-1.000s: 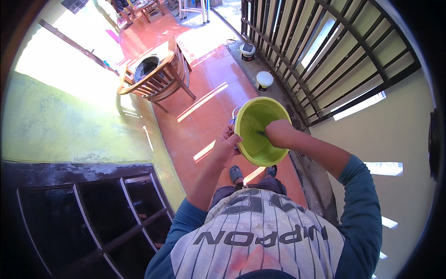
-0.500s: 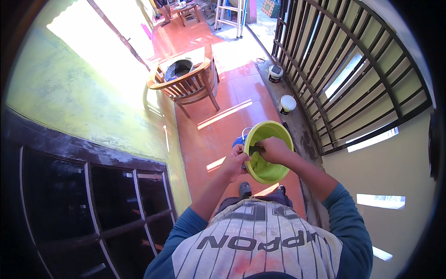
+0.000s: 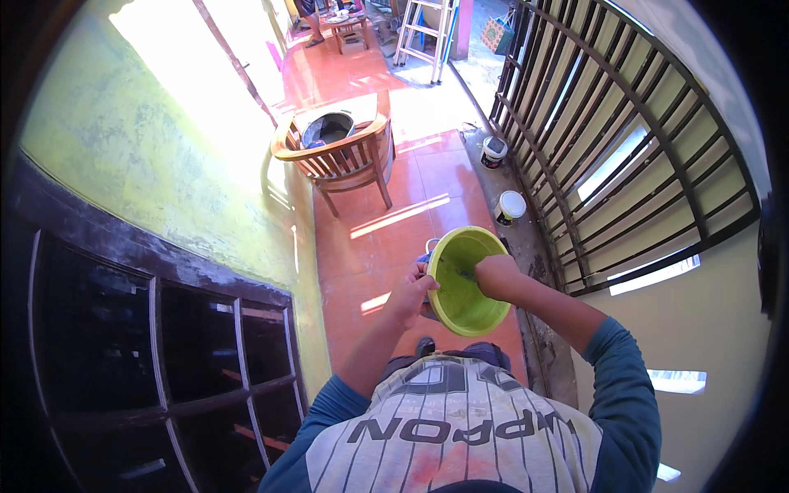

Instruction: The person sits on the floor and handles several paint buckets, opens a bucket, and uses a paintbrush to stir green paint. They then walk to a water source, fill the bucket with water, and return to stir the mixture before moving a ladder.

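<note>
In front of my body a yellow-green basin is tilted, its mouth facing up toward me. My left hand is closed on its left rim, thumb over the edge. My right hand reaches inside from the right, fingers closed round a small dark tool. The fist covers most of that tool, so its kind is unclear. The basin's inner wall shows yellow-green, with darker smears near the tool. Partly hidden behind the left rim is a blue bucket with a white handle.
A wooden armchair ahead holds a dark tub. Two lidded pails, one farther and one nearer, line the right side below a dark metal grille. Beyond stand a stepladder, a low table and a person's legs.
My right hand has shifted slightly right and down inside the basin, drawing the tool away from the left rim. The basin sits a little lower in view; my left hand keeps its grip.
</note>
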`<state>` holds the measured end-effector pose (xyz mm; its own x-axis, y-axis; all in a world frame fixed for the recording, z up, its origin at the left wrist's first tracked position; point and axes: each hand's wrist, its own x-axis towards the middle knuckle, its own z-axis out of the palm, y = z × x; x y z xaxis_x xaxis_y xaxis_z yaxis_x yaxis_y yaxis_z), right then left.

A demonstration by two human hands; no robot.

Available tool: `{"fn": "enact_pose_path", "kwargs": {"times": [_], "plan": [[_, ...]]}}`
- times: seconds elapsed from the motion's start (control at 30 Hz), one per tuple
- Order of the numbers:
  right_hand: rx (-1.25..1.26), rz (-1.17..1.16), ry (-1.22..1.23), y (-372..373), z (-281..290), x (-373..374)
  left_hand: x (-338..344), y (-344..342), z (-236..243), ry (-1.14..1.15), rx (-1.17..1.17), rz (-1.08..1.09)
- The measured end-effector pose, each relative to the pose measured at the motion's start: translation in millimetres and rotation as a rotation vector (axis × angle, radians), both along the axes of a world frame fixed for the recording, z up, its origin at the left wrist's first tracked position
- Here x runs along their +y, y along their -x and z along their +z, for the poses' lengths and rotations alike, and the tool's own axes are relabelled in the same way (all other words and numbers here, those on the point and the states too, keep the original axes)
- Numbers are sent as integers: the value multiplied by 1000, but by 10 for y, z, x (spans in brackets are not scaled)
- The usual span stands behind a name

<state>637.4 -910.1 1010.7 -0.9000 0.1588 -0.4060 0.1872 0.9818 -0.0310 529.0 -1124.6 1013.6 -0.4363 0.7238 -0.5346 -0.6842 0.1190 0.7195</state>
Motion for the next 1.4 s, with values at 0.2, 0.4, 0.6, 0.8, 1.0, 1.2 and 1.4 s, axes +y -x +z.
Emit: {"fn": "enact_pose_path", "kwargs": {"times": [0.2,0.4,0.6,0.8,1.0,1.2,1.4], "plan": [[-32,-63,103,-206,-17,-204,71,-29,-135,-52,-74,43],[-52,-76,266,-274,61,-366,106,-46,-324,-56,-108,11],[89,-171,442,-169,24,-392,137,-198,-310,-32,-110,-50],[249,-326,428,-157,-192,-249,198,-316,-292,34,-73,-62],[214,-381,239,-462,-502,-30,252,-452,-378,91,-67,-107],[48,-437,247,-947,-635,-21,336,-518,-492,50,-98,-119],[-14,-410,347,-1167,-607,-155,473,-617,-607,48,-113,-163]]}}
